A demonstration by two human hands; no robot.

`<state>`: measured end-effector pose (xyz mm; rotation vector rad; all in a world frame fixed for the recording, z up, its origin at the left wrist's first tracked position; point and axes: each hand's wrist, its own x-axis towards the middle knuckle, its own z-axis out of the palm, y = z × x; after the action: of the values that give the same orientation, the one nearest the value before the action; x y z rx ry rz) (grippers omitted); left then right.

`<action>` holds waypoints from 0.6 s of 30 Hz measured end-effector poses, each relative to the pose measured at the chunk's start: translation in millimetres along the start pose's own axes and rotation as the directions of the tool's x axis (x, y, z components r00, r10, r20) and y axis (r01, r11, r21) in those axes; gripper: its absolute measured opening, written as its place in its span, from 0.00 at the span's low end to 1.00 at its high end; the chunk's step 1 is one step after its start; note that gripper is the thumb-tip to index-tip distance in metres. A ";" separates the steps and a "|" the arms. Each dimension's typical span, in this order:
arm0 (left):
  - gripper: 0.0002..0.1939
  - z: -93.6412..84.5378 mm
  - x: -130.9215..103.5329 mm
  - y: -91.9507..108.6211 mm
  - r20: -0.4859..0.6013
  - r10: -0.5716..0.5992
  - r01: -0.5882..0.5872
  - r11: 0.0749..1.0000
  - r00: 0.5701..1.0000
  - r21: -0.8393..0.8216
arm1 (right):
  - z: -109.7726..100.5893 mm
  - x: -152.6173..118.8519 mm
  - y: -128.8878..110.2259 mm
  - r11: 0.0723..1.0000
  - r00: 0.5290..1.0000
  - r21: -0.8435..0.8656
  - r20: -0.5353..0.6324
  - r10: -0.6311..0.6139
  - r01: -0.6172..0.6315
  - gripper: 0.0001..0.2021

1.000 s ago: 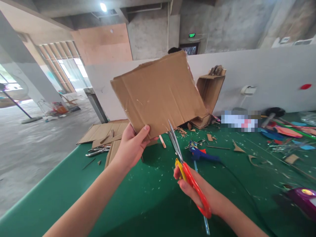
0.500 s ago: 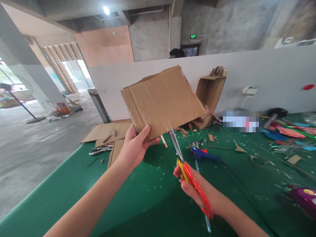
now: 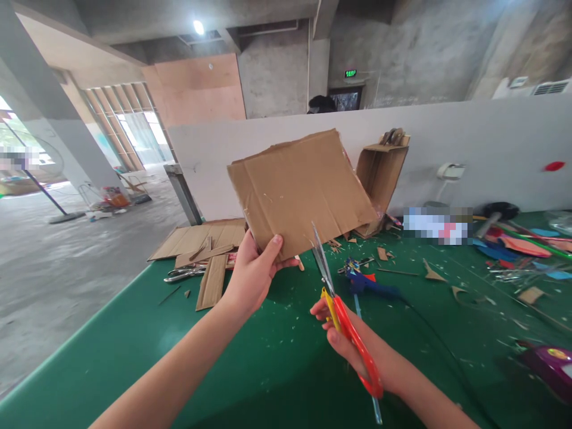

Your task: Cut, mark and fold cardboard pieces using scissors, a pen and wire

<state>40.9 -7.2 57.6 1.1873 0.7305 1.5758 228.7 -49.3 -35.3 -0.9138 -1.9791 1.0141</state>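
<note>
My left hand (image 3: 257,271) pinches the lower left corner of a brown cardboard piece (image 3: 304,190), thumb on the near face, and holds it tilted above the table. In my right hand (image 3: 353,339) is a pair of scissors (image 3: 328,280) with red and yellow handles. Its blades point up at the cardboard's lower edge, one blade tip in front of the near face. Under my right hand a thin clear stick (image 3: 376,408) shows on the table. A blue glue gun (image 3: 370,285) with a dark cable lies just beyond the scissors.
On the green table (image 3: 147,351), cardboard offcuts (image 3: 212,283) and another pair of scissors (image 3: 185,273) lie at left. A cardboard box structure (image 3: 384,173) stands against the white partition (image 3: 491,143). Scraps and coloured pieces (image 3: 522,244) clutter the right, near a purple object (image 3: 547,366).
My left hand and the cardboard have shifted slightly right and down in view. The scissors stay in my right hand, nearly in the same place. The camera view has moved a little.
</note>
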 end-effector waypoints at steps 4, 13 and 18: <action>0.13 -0.1 -1.3 -1.8 -0.005 -0.022 0.022 1.000 1.000 0.002 | 2.8 1.3 2.3 1.000 1.000 0.001 -0.006 -0.016 0.016 0.18; 0.13 3.2 -4.3 -2.4 -0.030 0.028 -0.028 1.000 0.999 -0.008 | 4.4 -2.0 6.9 1.000 0.999 0.006 0.031 -0.010 0.010 0.20; 0.13 2.5 -2.5 -2.2 -0.010 0.008 -0.009 1.000 1.000 -0.028 | 4.8 -3.8 9.4 0.999 0.999 0.020 0.022 -0.045 0.045 0.21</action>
<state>44.1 -9.1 55.7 1.1642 0.7089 1.5952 229.0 -50.0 -46.5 -0.8471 -1.9966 1.0204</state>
